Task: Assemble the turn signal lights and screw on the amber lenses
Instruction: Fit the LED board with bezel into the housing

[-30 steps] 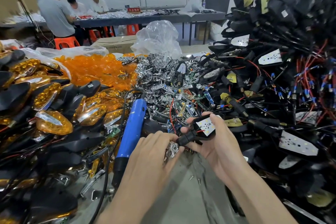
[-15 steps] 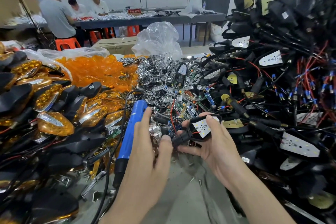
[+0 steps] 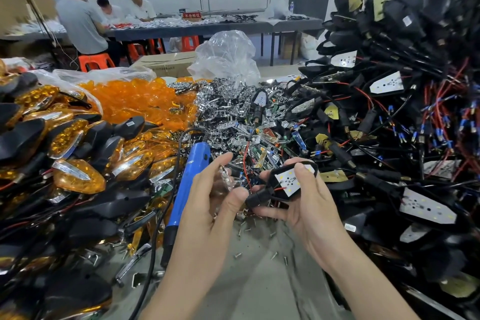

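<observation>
My right hand (image 3: 306, 205) grips a black turn signal housing (image 3: 283, 186) with a white LED board facing up and a black stem pointing left. My left hand (image 3: 215, 205) pinches a small chrome reflector piece (image 3: 225, 179) between thumb and fingers, just left of the housing's stem. A heap of loose amber lenses (image 3: 137, 101) lies at the back left. A pile of chrome reflectors (image 3: 228, 106) sits behind my hands. A blue electric screwdriver (image 3: 188, 184) lies on the table beside my left hand.
Finished amber-lensed signals (image 3: 75, 176) are stacked on the left. A tall tangle of black housings with red and black wires (image 3: 402, 117) fills the right. Loose screws (image 3: 272, 254) lie on the grey table between my forearms. People sit at a far table (image 3: 181, 28).
My left hand has risen from the table with the chrome piece and turned it up toward the housing. My right hand has shifted the housing slightly right and tilted the board upward.
</observation>
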Available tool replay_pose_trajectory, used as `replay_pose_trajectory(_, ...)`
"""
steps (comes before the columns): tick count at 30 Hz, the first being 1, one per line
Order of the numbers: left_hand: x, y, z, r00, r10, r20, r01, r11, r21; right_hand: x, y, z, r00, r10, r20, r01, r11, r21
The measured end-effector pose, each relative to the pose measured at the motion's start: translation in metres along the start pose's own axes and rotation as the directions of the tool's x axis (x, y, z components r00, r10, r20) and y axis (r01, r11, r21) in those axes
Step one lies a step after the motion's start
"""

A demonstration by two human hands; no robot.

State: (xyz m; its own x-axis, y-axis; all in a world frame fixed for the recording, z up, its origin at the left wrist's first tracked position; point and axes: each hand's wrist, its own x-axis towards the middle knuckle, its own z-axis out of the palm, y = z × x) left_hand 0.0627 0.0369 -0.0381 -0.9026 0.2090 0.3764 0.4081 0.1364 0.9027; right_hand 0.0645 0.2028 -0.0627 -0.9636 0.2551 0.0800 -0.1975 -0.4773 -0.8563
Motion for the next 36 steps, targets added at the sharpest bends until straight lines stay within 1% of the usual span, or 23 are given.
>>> replay_pose_trajectory(2, 0.000, 0.001, 0.001, 1.000, -0.011, 0.025, 0.014, 0.993, -0.116, -0.001, 0.000, 0.001, 1.000, -0.018, 0.009, 0.018, 1.000, -0.018)
replay_pose_trajectory(3, 0.000, 0.001, 0.002, 0.999, -0.012, 0.035, 0.016, 0.990, -0.143, -0.001, 0.000, 0.001, 1.000, -0.020, 0.011, 0.020, 1.000, -0.024)
replay_pose_trajectory(7, -0.002, -0.003, 0.006, 0.997, -0.002, 0.083, 0.016, 0.985, -0.170, -0.002, -0.001, 0.002, 0.999, -0.040, 0.028, 0.041, 0.997, -0.058)
replay_pose_trajectory(10, -0.003, -0.005, 0.008, 0.995, 0.027, 0.099, -0.014, 0.991, -0.133, -0.007, -0.002, 0.003, 0.995, -0.086, 0.045, 0.092, 0.985, -0.149)
replay_pose_trajectory(15, -0.004, -0.008, 0.010, 0.996, 0.045, 0.074, -0.040, 0.997, -0.066, -0.012, -0.002, 0.006, 0.987, -0.152, 0.057, 0.162, 0.928, -0.336)
replay_pose_trajectory(17, -0.004, -0.009, 0.009, 0.996, 0.058, 0.068, -0.060, 0.998, 0.032, -0.014, -0.001, 0.007, 0.981, -0.180, 0.076, 0.195, 0.903, -0.381)
replay_pose_trajectory(19, -0.005, -0.009, 0.009, 0.995, 0.086, 0.056, -0.093, 0.987, 0.134, -0.015, -0.001, 0.007, 0.968, -0.230, 0.097, 0.249, 0.857, -0.451)
replay_pose_trajectory(21, -0.006, -0.011, 0.011, 0.993, 0.110, 0.035, -0.115, 0.977, 0.182, -0.016, -0.001, 0.008, 0.955, -0.270, 0.120, 0.292, 0.808, -0.512)
replay_pose_trajectory(26, -0.006, -0.017, 0.016, 0.994, 0.108, 0.007, -0.107, 0.974, 0.199, -0.017, -0.002, 0.009, 0.940, -0.312, 0.137, 0.334, 0.761, -0.556)
replay_pose_trajectory(31, -0.005, -0.019, 0.018, 0.986, 0.158, 0.055, -0.167, 0.952, 0.255, -0.018, -0.002, 0.007, 0.924, -0.342, 0.174, 0.375, 0.710, -0.596)
replay_pose_trajectory(33, -0.005, -0.019, 0.019, 0.987, 0.150, 0.063, -0.161, 0.957, 0.243, -0.019, -0.001, 0.006, 0.925, -0.332, 0.186, 0.373, 0.696, -0.613)
replay_pose_trajectory(36, -0.005, -0.021, 0.021, 0.993, 0.118, 0.030, -0.121, 0.977, 0.175, -0.018, 0.001, 0.004, 0.921, -0.338, 0.194, 0.382, 0.679, -0.627)
